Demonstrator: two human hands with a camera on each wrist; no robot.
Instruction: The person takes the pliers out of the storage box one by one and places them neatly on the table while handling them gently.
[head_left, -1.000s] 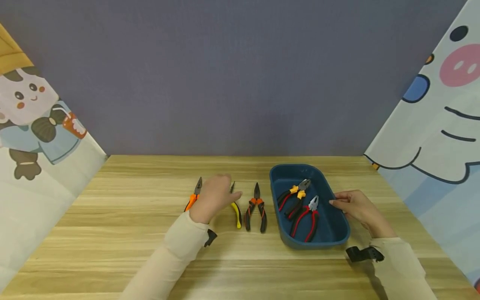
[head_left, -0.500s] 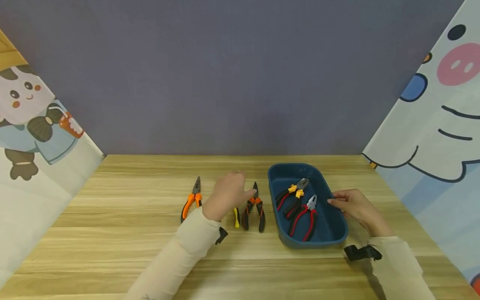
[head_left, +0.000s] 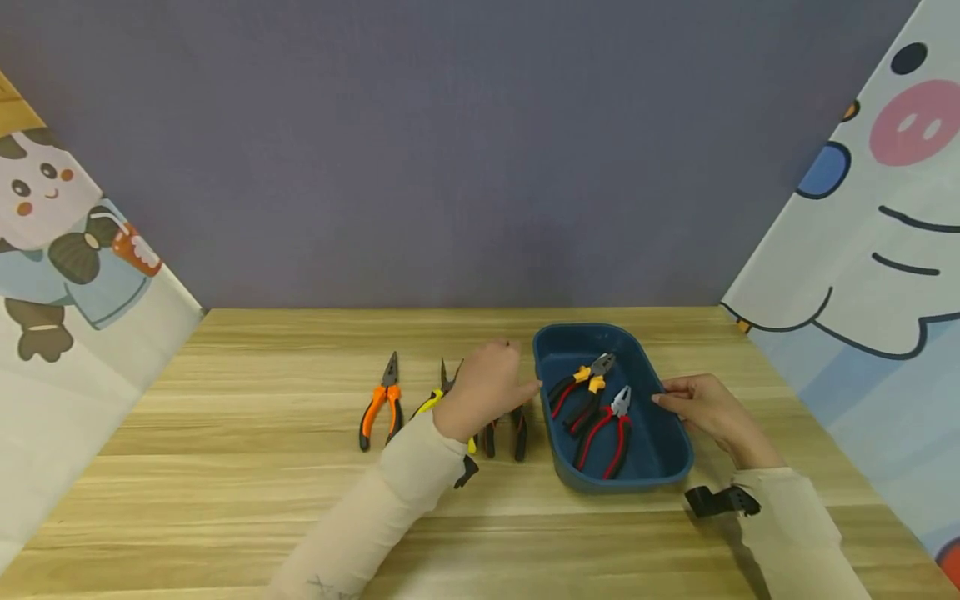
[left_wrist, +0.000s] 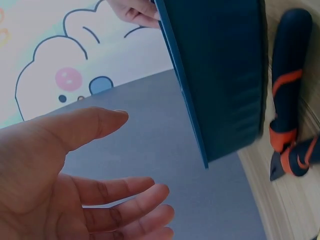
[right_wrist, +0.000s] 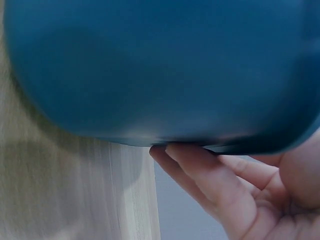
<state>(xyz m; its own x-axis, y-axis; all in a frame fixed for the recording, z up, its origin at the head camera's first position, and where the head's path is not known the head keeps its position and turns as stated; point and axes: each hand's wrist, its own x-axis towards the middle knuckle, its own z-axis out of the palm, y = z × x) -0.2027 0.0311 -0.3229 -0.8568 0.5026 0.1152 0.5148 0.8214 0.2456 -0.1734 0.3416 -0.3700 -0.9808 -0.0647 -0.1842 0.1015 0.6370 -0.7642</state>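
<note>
My left hand (head_left: 486, 387) is over the table beside the blue bin's left side, above black-and-orange pliers (head_left: 520, 437) that it partly hides. In the left wrist view, that hand (left_wrist: 50, 192) has its thumb and fingers spread, with nothing between them. On the bin's right rim, my right hand (head_left: 712, 414) pinches the edge with the thumb over it and fingers outside. The blue bin (head_left: 671, 467) holds red-and-black pliers (head_left: 622, 429) and pliers with yellow collars (head_left: 597, 383).
Orange-handled long-nose pliers (head_left: 388, 396) lie farther left on the wooden table (head_left: 225, 458). Yellow-handled pliers (head_left: 429, 402) lie partly hidden under my left forearm. A grey backdrop (head_left: 450, 167) rises behind the table, with cartoon-printed panels (head_left: 847, 250) at the sides.
My left hand has moved right, from above the yellow pliers to above the black-and-orange pliers near the bin. The right hand has stayed at the bin's rim.
</note>
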